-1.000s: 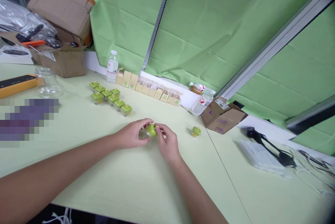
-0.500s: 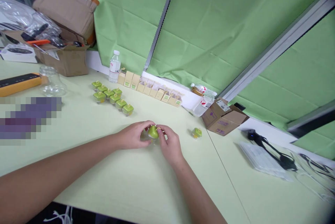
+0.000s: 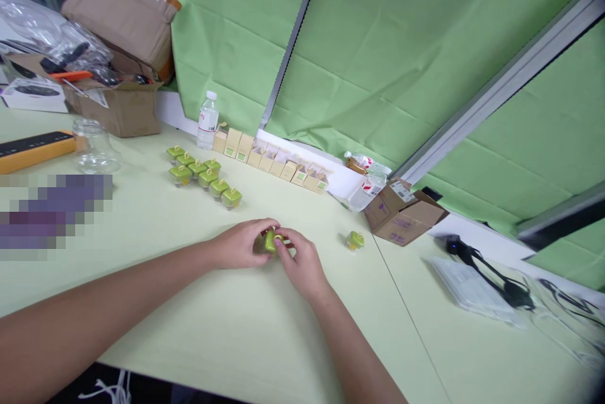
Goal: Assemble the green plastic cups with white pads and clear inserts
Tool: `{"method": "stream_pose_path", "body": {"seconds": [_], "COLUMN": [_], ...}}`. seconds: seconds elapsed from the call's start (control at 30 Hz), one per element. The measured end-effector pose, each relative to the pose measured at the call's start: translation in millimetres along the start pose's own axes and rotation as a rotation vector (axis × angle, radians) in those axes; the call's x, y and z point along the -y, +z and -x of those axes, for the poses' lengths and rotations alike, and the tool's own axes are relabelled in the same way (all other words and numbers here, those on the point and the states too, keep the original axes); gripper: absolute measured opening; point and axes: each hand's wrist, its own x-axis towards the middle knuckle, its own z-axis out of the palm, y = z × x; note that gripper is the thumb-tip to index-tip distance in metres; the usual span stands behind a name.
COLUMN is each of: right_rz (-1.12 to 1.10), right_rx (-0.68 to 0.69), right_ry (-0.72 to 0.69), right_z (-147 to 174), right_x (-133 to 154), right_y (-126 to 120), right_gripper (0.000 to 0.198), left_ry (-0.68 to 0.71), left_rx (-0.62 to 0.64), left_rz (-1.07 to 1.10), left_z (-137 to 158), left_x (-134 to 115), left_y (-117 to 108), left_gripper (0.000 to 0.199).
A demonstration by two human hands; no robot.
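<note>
Near the middle of the table, my left hand (image 3: 246,244) is curled round a small clear jar, mostly hidden behind the fingers. My right hand (image 3: 302,259) pinches the jar's green lid (image 3: 271,242), which has a pale loop on top. Lid and jar are together between both hands; whether the lid is seated I cannot tell. Several similar green-lidded jars (image 3: 218,188) stand in a cluster to the left, beyond my left hand. One more green-lidded jar (image 3: 355,240) stands alone to the right of my right hand.
Small cardboard boxes (image 3: 267,159) line the back edge beside an upright water bottle (image 3: 207,120). Bottles (image 3: 366,193) lie by an open carton (image 3: 401,212) at right. A glass vessel (image 3: 97,149) and an orange power strip (image 3: 38,150) are at left.
My right hand has moved slightly left, bringing the green lid closer into my left hand. The lid has turned from its earlier tilt. My left hand stays nearly still.
</note>
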Motion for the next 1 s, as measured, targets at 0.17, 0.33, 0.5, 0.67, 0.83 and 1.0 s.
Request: {"method": "stream_pose_path", "body": {"seconds": [0.17,0.33,0.5,0.67,0.83,1.0], "right_rz": [0.004,-0.107,-0.17,-0.178,-0.241,-0.26], "right_rx": [0.036,0.1,0.067,0.055,0.078,0.049], "right_ry": [0.044,0.122,0.116,0.133,0.169,0.154], "right_z": [-0.3,-1.0,-1.5,-2.2,-3.6,-3.1], "right_x": [1.2,-1.2,-3.7,-4.0,-9.1,-12.6], "right_y": [-4.6,-1.8,0.6,1.3,4.0,8.0], "right_gripper": [0.026,0.03,0.03,0.027,0.028,0.027], "left_ry": [-0.015,-0.028,-0.017,0.036,0.023,-0.022], "left_rx": [0.025,0.031,0.031,-0.03,-0.063,-0.072], "left_rz": [-0.011,-0.029,-0.031,-0.031,0.006,0.062], "left_z": [1.2,2.2,2.1,2.1,-0.6,-3.7], "left_x": [1.5,3.3,1.0,-1.1,4.6,9.5], "left_y": [0.2,0.7,0.4,-0.8,0.5,4.1], "left_gripper": [0.055,0.056,0.052,0.051,0.036,0.023]}}
